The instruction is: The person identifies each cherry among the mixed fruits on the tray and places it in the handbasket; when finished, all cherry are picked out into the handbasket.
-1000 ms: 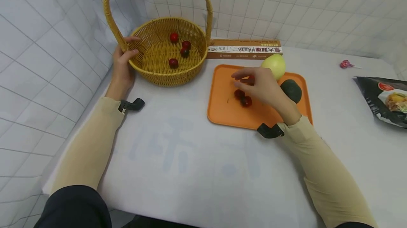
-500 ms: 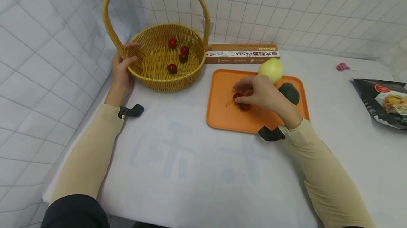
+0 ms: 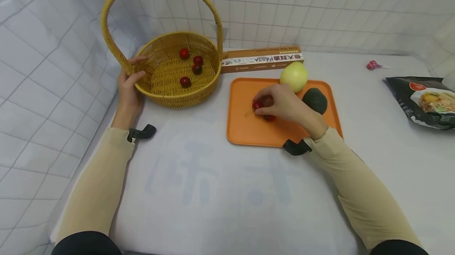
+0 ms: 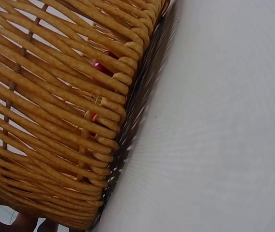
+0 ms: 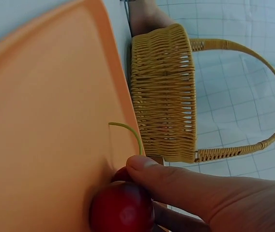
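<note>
My left hand [image 3: 128,93] grips the left side of a yellow wicker basket [image 3: 177,101], by the foot of its tall handle. Several dark red cherries [image 3: 185,82] lie inside the basket. Over the orange tray [image 3: 245,136], my right hand [image 3: 286,102] pinches a cherry [image 3: 257,105] between thumb and fingers. Its green stem [image 5: 128,127] curves out past the thumb in the right wrist view. Another cherry [image 5: 123,208] sits close beside the thumb there; in the head view it is partly hidden under the hand. Wicker slats fill much of the left wrist view, with red showing through gaps.
A pale yellow-green round fruit [image 3: 294,76] and a dark green avocado-like fruit [image 3: 315,101] lie on the tray's right part. Behind is a long brown pasta box [image 3: 263,59]. To the right lie a lollipop [image 3: 372,65] and a black food packet [image 3: 423,101].
My right hand has come down and closed its thumb and fingers on a cherry on the tray. The left hand keeps hold of the basket. The head view has shifted slightly.
</note>
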A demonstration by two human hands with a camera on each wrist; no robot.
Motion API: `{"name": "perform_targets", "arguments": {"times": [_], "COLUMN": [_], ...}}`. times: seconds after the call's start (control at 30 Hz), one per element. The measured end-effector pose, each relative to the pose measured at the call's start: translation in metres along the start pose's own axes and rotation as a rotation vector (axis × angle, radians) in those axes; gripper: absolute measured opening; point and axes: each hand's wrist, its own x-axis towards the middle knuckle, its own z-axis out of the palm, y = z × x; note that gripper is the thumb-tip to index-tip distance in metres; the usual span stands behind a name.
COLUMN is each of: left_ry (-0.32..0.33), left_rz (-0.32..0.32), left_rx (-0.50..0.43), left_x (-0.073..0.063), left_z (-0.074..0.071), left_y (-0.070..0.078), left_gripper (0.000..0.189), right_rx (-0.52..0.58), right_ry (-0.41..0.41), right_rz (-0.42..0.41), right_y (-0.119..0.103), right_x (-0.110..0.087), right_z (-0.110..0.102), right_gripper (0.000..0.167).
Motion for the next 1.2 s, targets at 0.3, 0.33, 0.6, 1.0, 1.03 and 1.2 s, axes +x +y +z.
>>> {"name": "perform_targets", "arguments": {"times": [0.3,0.33,0.6,1.0,1.03,1.2], "left_ry": [-0.009,-0.007,-0.009,-0.005,-0.007,-0.014], "left_rz": [0.012,0.013,0.013,0.001,0.001,-0.002], "left_rx": [0.050,0.049,0.059,0.072,0.068,0.049], "left_x": [-0.003,-0.003,-0.001,-0.004,-0.003,-0.001], "left_z": [-0.006,-0.006,-0.004,-0.009,-0.009,-0.004], "left_y": [0.003,0.004,0.008,0.005,0.005,0.002], "left_gripper": [0.039,0.039,0.038,0.038,0.038,0.038], "right_rx": [0.022,0.025,0.014,0.061,0.070,0.090], "right_ry": [-0.005,-0.005,0.018,0.046,0.063,0.161], "right_rz": [-0.017,-0.014,-0.032,-0.038,-0.046,-0.122], "right_y": [-0.003,-0.004,-0.006,-0.012,-0.014,-0.028], "right_x": [0.006,0.007,0.007,0.008,0.009,0.020], "right_z": [0.003,0.003,0.000,0.004,0.003,-0.002], "right_gripper": [0.026,0.026,0.027,0.029,0.030,0.032]}}
